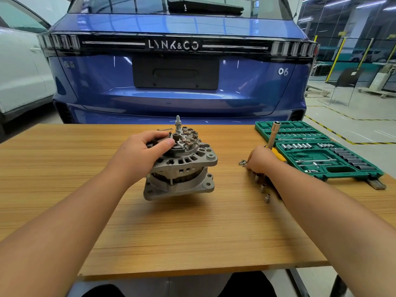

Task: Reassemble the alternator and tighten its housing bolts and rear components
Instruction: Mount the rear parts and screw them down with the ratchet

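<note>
Fingers of left hand (139, 150) curl over alternator (180, 166) to steady it; right hand (260, 160) holds driver (275, 133), reaching toward screws (242, 162).

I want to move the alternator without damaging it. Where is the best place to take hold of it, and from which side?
Probably grip the alternator by its ribbed cast housing, from the sides. It stands on end on the wooden table, with the stud and exposed copper rear parts on top, so avoid those. The left hand already holds its upper left edge.
</note>
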A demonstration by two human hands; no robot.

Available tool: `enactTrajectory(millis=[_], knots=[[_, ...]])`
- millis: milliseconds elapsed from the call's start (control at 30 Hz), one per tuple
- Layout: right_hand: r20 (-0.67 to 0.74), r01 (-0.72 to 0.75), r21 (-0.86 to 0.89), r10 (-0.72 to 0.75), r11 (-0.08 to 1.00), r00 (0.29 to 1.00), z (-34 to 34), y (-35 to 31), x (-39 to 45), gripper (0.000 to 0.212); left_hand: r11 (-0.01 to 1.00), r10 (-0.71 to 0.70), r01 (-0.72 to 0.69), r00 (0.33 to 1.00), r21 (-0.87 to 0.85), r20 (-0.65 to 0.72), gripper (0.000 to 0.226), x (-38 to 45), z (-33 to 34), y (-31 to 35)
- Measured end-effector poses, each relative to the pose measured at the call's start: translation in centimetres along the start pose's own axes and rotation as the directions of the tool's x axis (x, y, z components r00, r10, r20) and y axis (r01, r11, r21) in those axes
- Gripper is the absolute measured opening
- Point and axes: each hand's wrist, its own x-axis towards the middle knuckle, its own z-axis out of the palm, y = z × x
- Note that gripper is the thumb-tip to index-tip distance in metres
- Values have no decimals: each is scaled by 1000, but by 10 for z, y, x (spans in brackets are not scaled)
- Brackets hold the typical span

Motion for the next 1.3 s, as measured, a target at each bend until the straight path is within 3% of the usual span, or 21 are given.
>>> enactTrajectory(millis=[100,200,267,367,533,667,833,1033,1300], knots=[[0,49,4,-49,999,999,-5,2,-2,25,1000,-4,4,1000,-2,-6,34,0,0,0],[-31,141,240,-138,960,990,-13,3,-9,13,1000,-1,1,1000,-4,3,35,-1,0,0],[-49,191,533,-196,824,979,-18,1,-21,11,1000,-1,1,1000,-7,8,36,-1,0,1],[-79,226,834,-296,504,952,-26,-9,-44,16,1000,-8,9,1000,-7,12,37,-2,-1,2],[-67,127,987,-471,97,880,-44,-34,-84,15,1000,-24,23,1000,6,16,40,-4,-1,6],[-103,96,994,-567,-43,817,-56,-46,-108,20,1000,-21,21,1000,-6,18,40,-4,-1,7],[-98,108,994,-638,-24,764,-64,-55,-125,22,1000,-7,7,1000,-23,6,35,-5,1,8],[-122,138,990,-613,-22,780,-66,-64,-128,18,1000,-11,11,1000,-19,5,42,-3,1,7],[-144,306,925,-538,225,831,-66,-95,-129,13,1000,0,0,1000,-16,11,38,-4,0,9]])
